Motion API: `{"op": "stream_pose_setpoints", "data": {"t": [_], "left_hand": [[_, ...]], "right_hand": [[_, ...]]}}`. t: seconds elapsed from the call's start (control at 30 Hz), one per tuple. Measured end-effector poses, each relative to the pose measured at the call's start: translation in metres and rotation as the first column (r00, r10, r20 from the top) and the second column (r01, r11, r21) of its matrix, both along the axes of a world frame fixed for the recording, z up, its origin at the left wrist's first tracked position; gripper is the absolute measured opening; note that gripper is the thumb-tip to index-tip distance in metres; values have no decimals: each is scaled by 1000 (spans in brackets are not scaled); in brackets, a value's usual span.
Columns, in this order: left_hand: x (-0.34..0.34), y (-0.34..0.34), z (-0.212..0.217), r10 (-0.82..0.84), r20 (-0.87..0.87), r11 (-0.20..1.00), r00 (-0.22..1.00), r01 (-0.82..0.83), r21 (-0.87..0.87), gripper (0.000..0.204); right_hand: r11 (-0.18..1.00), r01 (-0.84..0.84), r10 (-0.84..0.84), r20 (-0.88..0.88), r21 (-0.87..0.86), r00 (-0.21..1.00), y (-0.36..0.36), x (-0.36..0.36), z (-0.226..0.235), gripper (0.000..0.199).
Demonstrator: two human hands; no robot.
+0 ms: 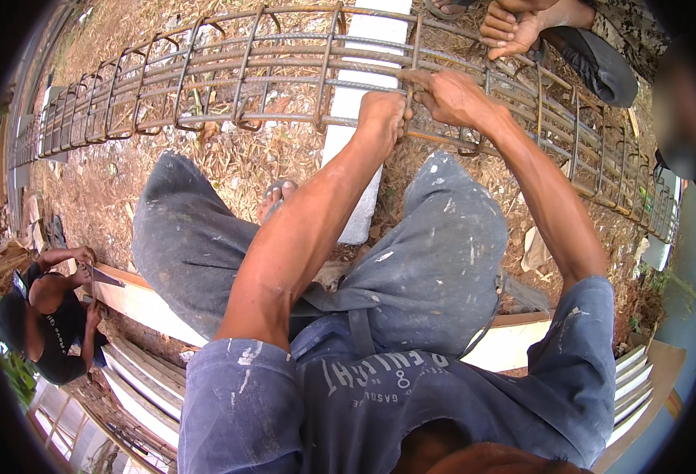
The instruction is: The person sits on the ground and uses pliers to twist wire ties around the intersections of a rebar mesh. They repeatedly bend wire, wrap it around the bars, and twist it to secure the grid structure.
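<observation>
A long rebar cage (285, 71) lies across the dirt ground (229, 158) in front of the seated person, resting on a white block (363, 118). The left hand (383, 110) is clenched around a near bar; the right hand (450, 95) pinches at a stirrup joint. The steel looks heavy, stiff and rough, best gripped on its long bars.

Left hand (383, 110) and right hand (450, 96) grip the rebar cage (206, 79) at twelve o'clock; another person's hand (510, 30) touches it at one o'clock.
</observation>
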State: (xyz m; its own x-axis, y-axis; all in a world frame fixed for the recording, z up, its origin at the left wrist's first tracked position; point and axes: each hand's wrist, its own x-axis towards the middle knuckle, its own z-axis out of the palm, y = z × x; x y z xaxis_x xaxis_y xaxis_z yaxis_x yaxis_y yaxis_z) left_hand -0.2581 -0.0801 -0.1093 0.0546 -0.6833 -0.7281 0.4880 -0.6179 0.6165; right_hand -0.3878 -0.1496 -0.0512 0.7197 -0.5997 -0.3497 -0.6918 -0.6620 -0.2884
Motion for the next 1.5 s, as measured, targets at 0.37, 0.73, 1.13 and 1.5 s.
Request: {"op": "stream_pose_setpoints", "data": {"t": [0.37,0.73,1.13,1.5], "left_hand": [[11,-9,2,-277,212,961,937,269,65,13],[5,-1,6,-80,80,995,994,75,65,11],[15,-24,-16,-95,-253,991,963,116,69,12],[6,-13,3,-82,-89,995,993,87,48,12]], "right_hand": [[994,55,-64,100,90,993,-8,-5,-5,33],[948,-45,78,-92,316,993,-37,16,3,35],[975,-75,88,-58,207,994,-30,10,-4,39],[979,-81,64,93,186,994,-27,-8,-16,47]]}}
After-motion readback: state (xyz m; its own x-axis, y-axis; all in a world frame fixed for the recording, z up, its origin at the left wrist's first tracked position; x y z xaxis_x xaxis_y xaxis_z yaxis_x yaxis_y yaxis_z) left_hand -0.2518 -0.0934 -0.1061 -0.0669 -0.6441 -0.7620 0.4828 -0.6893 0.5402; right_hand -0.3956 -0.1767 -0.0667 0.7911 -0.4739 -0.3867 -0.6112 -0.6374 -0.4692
